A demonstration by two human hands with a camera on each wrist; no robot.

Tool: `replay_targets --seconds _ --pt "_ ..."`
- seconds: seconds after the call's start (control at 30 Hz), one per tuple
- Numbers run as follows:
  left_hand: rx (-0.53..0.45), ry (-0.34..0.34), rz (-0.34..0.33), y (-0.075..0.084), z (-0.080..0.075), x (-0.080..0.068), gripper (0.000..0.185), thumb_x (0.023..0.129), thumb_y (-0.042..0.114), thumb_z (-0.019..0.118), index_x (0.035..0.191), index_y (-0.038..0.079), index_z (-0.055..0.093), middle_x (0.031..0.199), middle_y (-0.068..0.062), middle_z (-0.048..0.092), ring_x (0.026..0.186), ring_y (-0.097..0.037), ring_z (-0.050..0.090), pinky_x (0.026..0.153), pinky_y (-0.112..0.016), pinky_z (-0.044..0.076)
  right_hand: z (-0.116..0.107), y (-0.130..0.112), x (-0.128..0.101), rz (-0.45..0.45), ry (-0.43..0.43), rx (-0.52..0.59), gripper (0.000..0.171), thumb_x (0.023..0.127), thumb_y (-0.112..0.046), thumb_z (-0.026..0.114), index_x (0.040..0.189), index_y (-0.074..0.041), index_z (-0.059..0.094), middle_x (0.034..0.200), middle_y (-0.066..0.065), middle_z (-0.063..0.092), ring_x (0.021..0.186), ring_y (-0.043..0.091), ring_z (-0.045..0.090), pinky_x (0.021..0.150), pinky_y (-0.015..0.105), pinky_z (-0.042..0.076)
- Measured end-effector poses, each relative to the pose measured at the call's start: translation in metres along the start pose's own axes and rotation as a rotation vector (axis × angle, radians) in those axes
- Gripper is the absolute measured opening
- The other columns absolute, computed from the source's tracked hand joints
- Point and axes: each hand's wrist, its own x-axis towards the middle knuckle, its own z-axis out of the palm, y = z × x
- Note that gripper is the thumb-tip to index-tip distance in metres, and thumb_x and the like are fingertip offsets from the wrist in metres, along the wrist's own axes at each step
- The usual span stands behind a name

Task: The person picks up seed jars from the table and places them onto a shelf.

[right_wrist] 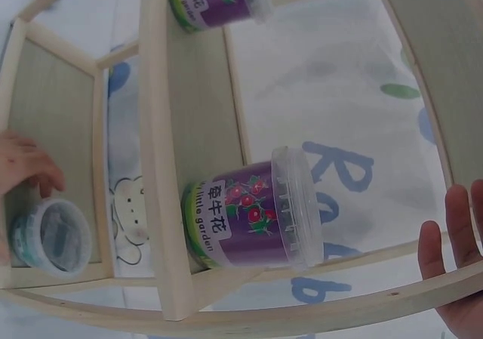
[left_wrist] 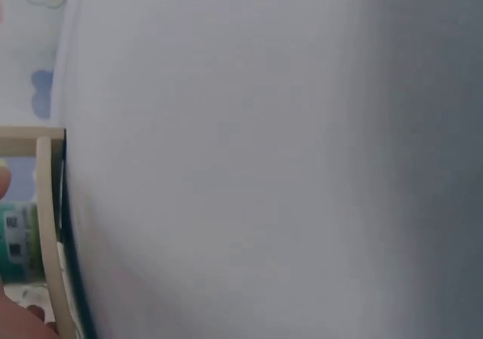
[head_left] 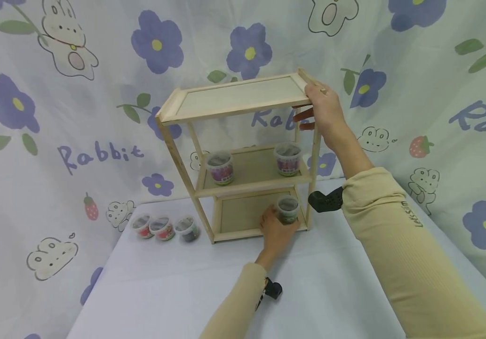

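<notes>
Nearest the head camera was the beige right sleeve [head_left: 420, 254], leading to the right hand [head_left: 326, 113], clamped on the top right edge of the wooden rack [head_left: 247, 96], thumb above and fingers underneath, probably to steady the light frame. Lower down, the left hand [head_left: 277, 235] curled round a green tub [head_left: 288, 209] at the right end of the bottom shelf, a grip that likely suited its round wall. Two purple tubs [head_left: 220, 168] [head_left: 288, 159] stood well apart on the middle shelf, perhaps for balance; three small tubs [head_left: 162, 228] waited left of the rack, apparently out of the way.

The left wrist view was mostly white tablecloth [left_wrist: 226, 158], with the green tub partly showing behind the rack's wood.

In the right wrist view, a purple tub loomed closest; left fingertips were near the green tub's rim.
</notes>
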Motion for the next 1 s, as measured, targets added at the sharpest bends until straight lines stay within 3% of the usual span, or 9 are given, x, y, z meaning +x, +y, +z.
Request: replay_targets --seconds 0.27,0.43,0.57,0.63,0.73,0.8,0.9,1.0 --pt "-0.199 -0.157 -0.077 -0.016 -0.037 -0.013 0.097 0.077 0.027 0.082 0.151 0.004 0.023 0.148 -0.019 0.036 0.139 -0.035 0.034 0.112 -0.048 0.034 0.001 -0.002 -0.001 -0.002 -0.018 -0.015 0.05 0.105 -0.039 0.035 0.146 -0.011 0.041 0.098 0.001 0.06 0.071 0.01 0.067 0.068 0.031 0.055" --pt "-0.279 -0.272 -0.064 -0.023 -0.068 -0.023 0.094 0.082 0.028 0.08 0.152 0.003 0.022 0.15 -0.022 0.034 0.141 -0.037 0.034 0.114 -0.048 0.033 -0.001 -0.002 -0.002 0.002 -0.008 -0.024 0.049 0.105 -0.04 0.035 0.144 -0.011 0.042 0.097 0.001 0.06 0.072 0.011 0.066 0.069 0.031 0.055" --pt "-0.237 -0.319 -0.001 -0.034 -0.093 -0.036 0.086 0.083 0.029 0.079 0.149 0.001 0.03 0.146 -0.02 0.041 0.136 -0.037 0.04 0.111 -0.05 0.035 -0.001 -0.001 -0.001 0.006 -0.013 -0.02 0.049 0.105 -0.039 0.035 0.145 -0.011 0.041 0.096 0.001 0.059 0.071 0.012 0.065 0.07 0.033 0.054" --pt "-0.205 -0.297 0.024 -0.042 -0.107 -0.042 0.078 0.084 0.029 0.079 0.144 0.001 0.038 0.14 -0.018 0.047 0.131 -0.035 0.046 0.109 -0.049 0.039 -0.001 -0.001 0.0 0.008 -0.017 -0.009 0.05 0.105 -0.039 0.036 0.146 -0.011 0.04 0.096 0.001 0.06 0.07 0.012 0.065 0.07 0.033 0.055" --pt "-0.157 -0.2 0.021 -0.057 -0.129 -0.047 0.056 0.084 0.028 0.079 0.125 0.002 0.053 0.122 -0.013 0.057 0.114 -0.03 0.057 0.099 -0.042 0.048 0.0 -0.001 0.0 0.009 -0.019 0.006 0.051 0.104 -0.038 0.037 0.147 -0.011 0.04 0.096 0.002 0.06 0.069 0.012 0.066 0.068 0.032 0.055" --pt "-0.127 -0.118 -0.026 -0.067 -0.145 -0.048 0.042 0.084 0.029 0.079 0.11 0.005 0.058 0.108 -0.01 0.061 0.1 -0.024 0.062 0.085 -0.035 0.054 0.0 -0.002 0.0 0.008 -0.02 0.009 0.05 0.104 -0.038 0.037 0.146 -0.011 0.04 0.096 0.002 0.06 0.069 0.012 0.067 0.067 0.032 0.055" --pt "-0.078 0.014 -0.114 -0.08 -0.167 -0.047 0.035 0.083 0.029 0.079 0.094 0.006 0.055 0.092 -0.007 0.06 0.085 -0.017 0.06 0.066 -0.027 0.05 -0.001 -0.002 -0.001 0.005 -0.022 0.005 0.05 0.104 -0.038 0.036 0.145 -0.01 0.042 0.093 0.0 0.061 0.069 0.011 0.067 0.067 0.032 0.055" --pt "-0.054 0.155 -0.178 -0.088 -0.185 -0.042 0.041 0.082 0.027 0.08 0.096 0.002 0.051 0.094 -0.011 0.054 0.085 -0.019 0.052 0.065 -0.027 0.042 -0.004 -0.003 -0.001 0.008 -0.025 0.009 0.05 0.104 -0.038 0.036 0.145 -0.01 0.041 0.092 -0.001 0.061 0.069 0.011 0.067 0.067 0.032 0.055"
